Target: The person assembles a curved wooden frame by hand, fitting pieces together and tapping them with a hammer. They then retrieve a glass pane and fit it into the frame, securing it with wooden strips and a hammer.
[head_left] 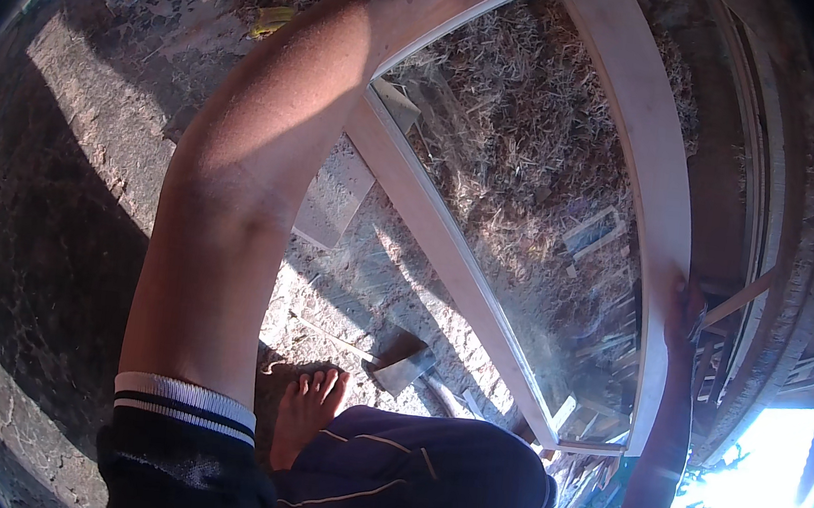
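Observation:
A large pale wooden frame (pixel 633 89) stands tilted in front of me, and its inside has the hazy sheen of a glass pane. My right hand (pixel 687 305) is in shadow at the frame's right side, closed around its outer edge. My left arm reaches up over the frame's left part toward its top corner. The left hand itself lies past the top edge of the picture, so its fingers are hidden. The frame's lower rail (pixel 456 259) slants down toward my knee.
Wood shavings (pixel 530 118) cover the ground behind the frame. Near my bare foot (pixel 310 405) lies a dark metal tool head (pixel 403 361), axe-like in shape. A flat board (pixel 336 197) rests on the dusty floor. Long timbers (pixel 756 192) lean at the right.

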Demonstrator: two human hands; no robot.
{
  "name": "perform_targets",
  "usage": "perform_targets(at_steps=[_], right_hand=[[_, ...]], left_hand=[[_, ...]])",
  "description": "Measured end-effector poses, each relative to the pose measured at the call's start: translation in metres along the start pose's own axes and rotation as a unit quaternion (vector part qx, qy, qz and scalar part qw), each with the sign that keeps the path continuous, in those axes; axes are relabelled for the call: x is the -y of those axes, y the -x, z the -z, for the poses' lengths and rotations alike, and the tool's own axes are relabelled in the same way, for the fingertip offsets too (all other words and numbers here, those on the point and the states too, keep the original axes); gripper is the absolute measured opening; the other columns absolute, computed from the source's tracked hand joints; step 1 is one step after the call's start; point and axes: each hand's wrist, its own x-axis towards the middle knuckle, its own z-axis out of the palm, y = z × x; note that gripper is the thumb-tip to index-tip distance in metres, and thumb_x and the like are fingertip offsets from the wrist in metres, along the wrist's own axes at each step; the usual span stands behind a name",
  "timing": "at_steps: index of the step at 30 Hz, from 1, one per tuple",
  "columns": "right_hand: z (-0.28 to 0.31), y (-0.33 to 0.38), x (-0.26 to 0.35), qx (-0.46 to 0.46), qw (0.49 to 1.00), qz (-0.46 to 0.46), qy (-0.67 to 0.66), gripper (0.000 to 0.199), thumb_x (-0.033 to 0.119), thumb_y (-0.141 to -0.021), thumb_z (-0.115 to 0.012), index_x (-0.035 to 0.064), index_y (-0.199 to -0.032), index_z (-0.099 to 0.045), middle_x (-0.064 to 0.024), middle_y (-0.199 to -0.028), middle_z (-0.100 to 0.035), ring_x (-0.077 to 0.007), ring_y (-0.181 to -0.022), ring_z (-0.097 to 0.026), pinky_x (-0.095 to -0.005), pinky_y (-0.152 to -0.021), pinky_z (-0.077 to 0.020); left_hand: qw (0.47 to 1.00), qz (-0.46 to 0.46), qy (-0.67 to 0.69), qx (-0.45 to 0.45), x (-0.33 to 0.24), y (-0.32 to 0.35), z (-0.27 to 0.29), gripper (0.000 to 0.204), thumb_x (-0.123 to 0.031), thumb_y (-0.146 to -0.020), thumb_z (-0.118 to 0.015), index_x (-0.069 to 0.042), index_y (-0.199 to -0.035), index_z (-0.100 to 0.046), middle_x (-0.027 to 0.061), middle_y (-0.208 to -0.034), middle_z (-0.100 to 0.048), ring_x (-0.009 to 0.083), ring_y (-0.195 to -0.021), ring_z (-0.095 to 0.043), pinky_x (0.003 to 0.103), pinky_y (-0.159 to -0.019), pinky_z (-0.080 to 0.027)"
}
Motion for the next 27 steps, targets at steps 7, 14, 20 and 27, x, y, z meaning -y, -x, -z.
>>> perform_targets(at_steps=[7, 14, 20, 27], right_hand=[[-0.003, 0.002, -0.019, -0.022, 0.996, 0.067, -0.05, 0.041, 0.027, -0.106, -0.054, -0.0025, -0.133, -0.063, -0.0154, -0.107, -0.072, -0.0182, -0.093, -0.065, -0.0366, -0.08, -0.0511], [-0.006, 0.007, -0.033, -0.017, 0.993, 0.06, -0.104, 0.045, 0.027, -0.105, -0.053, -0.0032, -0.139, -0.058, -0.0188, -0.11, -0.072, -0.0253, -0.098, -0.069, -0.0408, -0.086, -0.052], [-0.003, 0.017, -0.005, -0.003, 0.996, 0.044, -0.073, 0.051, 0.033, -0.105, -0.051, -0.0003, -0.143, -0.055, -0.0215, -0.113, -0.072, -0.0292, -0.098, -0.07, -0.0429, -0.088, -0.052], [0.022, 0.045, 0.087, 0.003, 0.998, 0.057, 0.014, 0.057, 0.039, -0.105, -0.045, -0.0019, -0.144, -0.053, -0.026, -0.122, -0.067, -0.0368, -0.105, -0.069, -0.0456, -0.091, -0.0524]], left_hand=[[1.0, 0.0, 0.011, 0.012, 0.013, -0.004, -0.009, 0.082, -0.073, -0.102, -0.029, -0.008, -0.15, -0.046, 0.0233, -0.145, -0.053, 0.0406, -0.133, -0.052, 0.053, -0.111, -0.042], [0.998, 0.026, 0.013, 0.059, 0.02, -0.005, -0.011, 0.086, -0.072, -0.103, -0.025, -0.006, -0.157, -0.039, 0.0262, -0.153, -0.047, 0.044, -0.139, -0.047, 0.054, -0.115, -0.039], [0.999, 0.041, 0.019, 0.024, 0.005, 0.004, -0.004, 0.09, -0.072, -0.103, -0.024, 0.0, -0.153, -0.041, 0.0288, -0.152, -0.045, 0.0447, -0.142, -0.043, 0.054, -0.119, -0.036], [0.982, 0.093, 0.151, -0.057, 0.009, 0.018, 0.008, 0.09, -0.072, -0.102, -0.031, -0.002, -0.158, -0.033, 0.0234, -0.165, -0.028, 0.0393, -0.153, -0.026, 0.052, -0.124, -0.028]])
